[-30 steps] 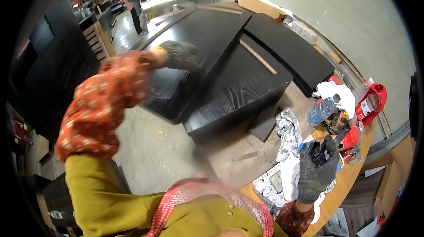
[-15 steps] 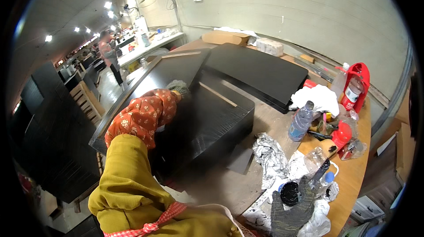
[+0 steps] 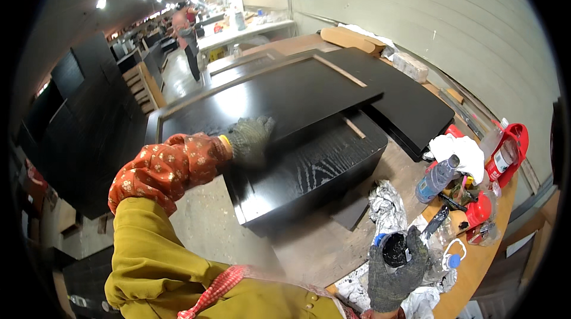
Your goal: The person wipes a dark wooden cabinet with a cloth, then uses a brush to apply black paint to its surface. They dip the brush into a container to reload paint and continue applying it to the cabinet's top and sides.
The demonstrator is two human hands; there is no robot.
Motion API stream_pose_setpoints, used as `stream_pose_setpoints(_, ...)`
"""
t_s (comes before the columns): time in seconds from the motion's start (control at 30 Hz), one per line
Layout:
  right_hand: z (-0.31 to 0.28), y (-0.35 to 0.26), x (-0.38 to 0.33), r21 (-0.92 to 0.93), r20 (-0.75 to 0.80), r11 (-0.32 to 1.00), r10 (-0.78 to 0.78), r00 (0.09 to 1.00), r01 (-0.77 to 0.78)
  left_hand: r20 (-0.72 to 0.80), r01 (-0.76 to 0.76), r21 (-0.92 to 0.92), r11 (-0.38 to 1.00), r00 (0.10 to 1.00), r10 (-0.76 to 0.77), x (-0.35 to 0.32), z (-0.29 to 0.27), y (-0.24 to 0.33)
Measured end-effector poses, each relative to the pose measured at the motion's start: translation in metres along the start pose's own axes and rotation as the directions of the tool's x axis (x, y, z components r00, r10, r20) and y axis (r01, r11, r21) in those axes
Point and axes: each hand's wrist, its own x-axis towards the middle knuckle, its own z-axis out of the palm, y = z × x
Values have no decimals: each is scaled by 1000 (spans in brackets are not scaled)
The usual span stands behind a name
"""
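Note:
My left hand (image 3: pixel 251 140), in a dark grey knitted glove, is at the near edge of a black wood panel (image 3: pixel 276 102) with a light strip across it. Motion blurs the fingers, so their grip is unclear. This panel overlaps a thicker black piece (image 3: pixel 309 170) with a wet-looking sheen and wood grain. At the lower right my right hand (image 3: pixel 392 286), gloved alike, is closed round a small open container (image 3: pixel 394 249) with a black coating inside. Crumpled, black-stained wrapping (image 3: pixel 386 206) lies just beyond it.
Another black panel (image 3: pixel 398 93) rests farther back on the table. At right crowd a blue-labelled bottle (image 3: pixel 437 179), a white cloth (image 3: pixel 458 155), a red-labelled bottle (image 3: pixel 502 161) and a red cap (image 3: pixel 477 211). Dark boards (image 3: pixel 71 134) stand at left; a person (image 3: pixel 185 33) is far off.
The upper black panel has swung right over the thicker piece. My left hand has shifted along its edge, toward me. My right hand keeps the container, its fingers now closer around it. The view has turned left.

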Motion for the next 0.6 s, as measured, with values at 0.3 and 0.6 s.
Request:
stream_pose_setpoints(0.3,24,-12,-15,501,133,859,46,990,-108,-3,-314,-271,910,946,326,-33,-8,-31)
stream_pose_setpoints(0.6,69,-81,-24,494,382,869,-242,892,24,-655,-643,-310,700,678,333,-155,35,31)
